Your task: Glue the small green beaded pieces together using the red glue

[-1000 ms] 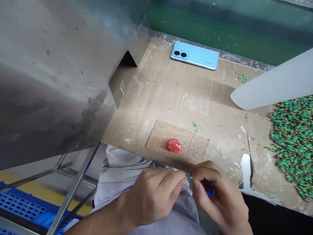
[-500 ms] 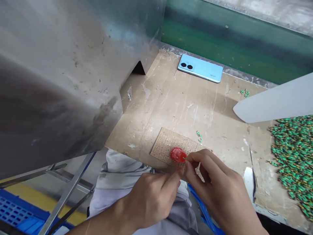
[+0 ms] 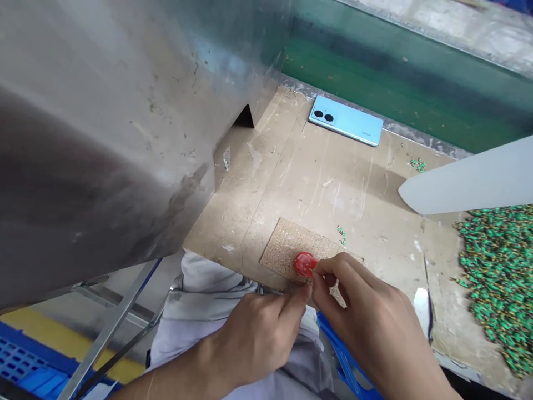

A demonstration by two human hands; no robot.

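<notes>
A small round red cap-like piece (image 3: 303, 263), pale inside, lies on a rough tan board (image 3: 275, 244) at the table's near edge. My right hand (image 3: 366, 305) is closed, thumb and forefinger pinching a tiny green piece (image 3: 311, 270) at the red piece's right rim. Close by on the left, my left hand (image 3: 266, 328) is closed, its thumb and forefinger pressed together just below the red piece. Whatever its fingers hold, if anything, is hidden. Beyond the board lie several loose green bits (image 3: 341, 233).
A large heap of small green, yellow and dark pieces (image 3: 499, 289) spreads at the right, beneath a white curved panel (image 3: 470, 180). A light-blue phone (image 3: 347, 119) rests at the back. The big metal housing (image 3: 125, 139) borders the left. Blue plastic (image 3: 347, 361) shows below the table.
The view has shifted slightly, so most things sit a little further right. My right fingertips have moved slightly left over the red piece's rim; the left hand stays nearly the same.
</notes>
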